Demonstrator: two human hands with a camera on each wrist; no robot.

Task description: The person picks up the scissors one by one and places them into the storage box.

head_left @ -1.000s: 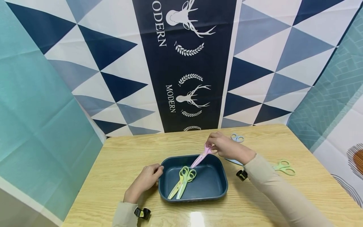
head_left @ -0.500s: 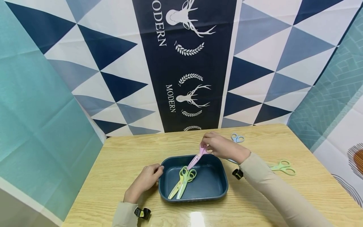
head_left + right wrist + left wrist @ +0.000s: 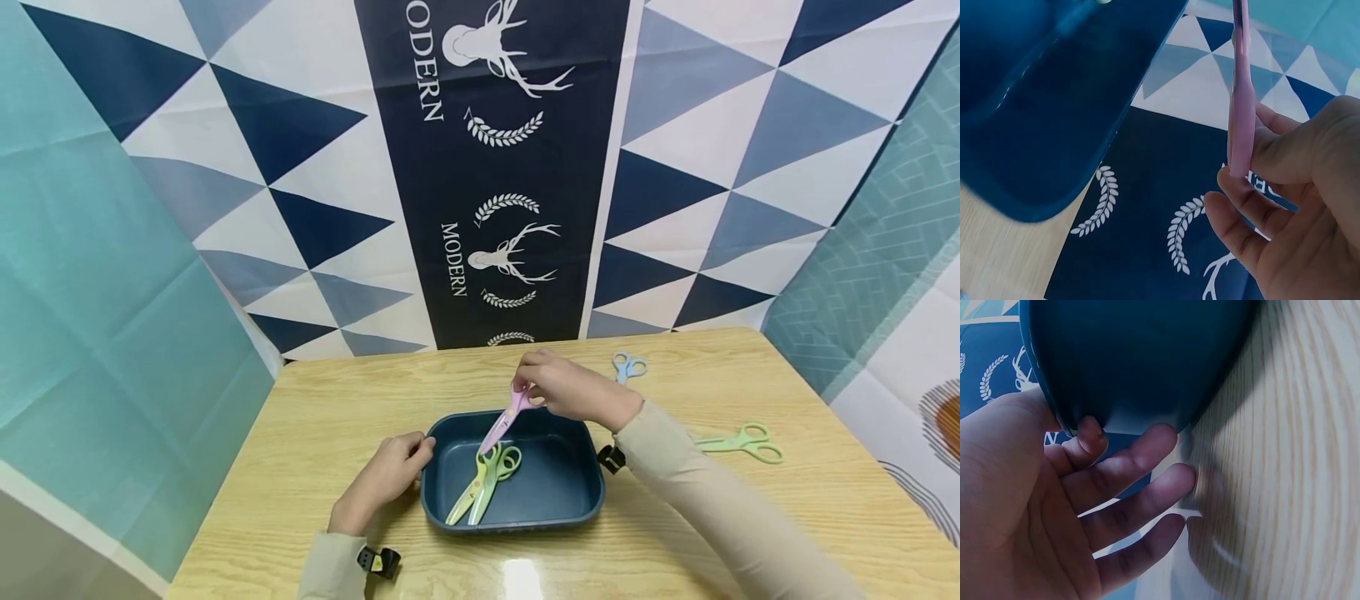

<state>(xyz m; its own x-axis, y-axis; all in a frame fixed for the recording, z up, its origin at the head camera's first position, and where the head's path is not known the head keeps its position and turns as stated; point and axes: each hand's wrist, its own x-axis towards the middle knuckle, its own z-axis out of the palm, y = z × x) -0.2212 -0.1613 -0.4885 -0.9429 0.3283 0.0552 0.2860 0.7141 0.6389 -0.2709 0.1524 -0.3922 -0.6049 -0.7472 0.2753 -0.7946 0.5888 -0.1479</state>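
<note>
The person's right hand (image 3: 564, 388) holds a pair of pink scissors (image 3: 504, 423) by the finger loops, thumb and fingers clamped on the handle, as the right wrist view also shows. The scissors slant downward, loops uppermost near the far rim of a dark blue rectangular tray (image 3: 553, 487), and the blades point down and to the left over its inside. The tip appears right at the loops of the yellow scissors (image 3: 469, 495) lying in the tray; whether the two touch cannot be told. Light green scissors (image 3: 487, 486) lie partly across the yellow pair, both with blades toward the near left corner. The left hand (image 3: 386, 469) grips the tray at its far left corner, thumb and forefinger together on the rim, while in the left wrist view the other fingers are extended and spread beside the outer wall. To the right of the tray, on the wood-grain table (image 3: 315, 433), are blue scissors (image 3: 622, 375), partly hidden by the right hand and forearm, and another green pair (image 3: 738, 442), its blade end covered by the beige right sleeve (image 3: 720, 500). Behind the table hangs a patterned cloth (image 3: 517, 175) with deer heads, leafy sprigs and triangles.
</note>
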